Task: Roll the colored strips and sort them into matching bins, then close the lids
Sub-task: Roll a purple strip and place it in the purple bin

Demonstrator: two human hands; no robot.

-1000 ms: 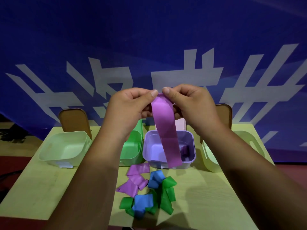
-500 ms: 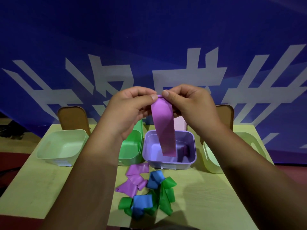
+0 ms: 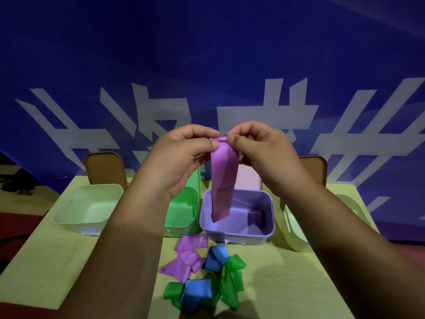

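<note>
Both hands are raised mid-frame above the bench (image 3: pixel 57 261). Left hand (image 3: pixel 181 157) and right hand (image 3: pixel 259 153) meet at the top end of a purple strip (image 3: pixel 223 180). On each hand the thumb and forefinger are curled in tight and pinch the strip's upper edge, where a small roll has started. The fingers (image 3: pixel 213 145) nearly touch across it and hold nothing else.

The strip is in the air, clear of the bench. Its long axis runs 12 to 6, with the free tail hanging straight toward 6 o'clock from the fingers. The lower end shows in front of the open purple bin (image 3: pixel 236 236); I cannot tell if it dips inside or hangs above. The roll's own axis lies 9 to 3 between the hands, and neither hand is nearer.

Judgement: rolling is under way. The tail needs winding up toward 12, and the drop target sits right at 6.

A small purple roll (image 3: pixel 258 217) lies in the bin's 3 o'clock side. A green bin (image 3: pixel 184 217) stands just beside it at 9, with a pale bin (image 3: pixel 69 203) further toward 9 and a yellow bin (image 3: pixel 294 231) at 3. A pile of loose strips (image 3: pixel 202 277) in purple, blue and green lies on the bench at 6 of the purple bin. Brown lids (image 3: pixel 104 168) stand upright behind the outer bins. No bin is closed yet.
</note>
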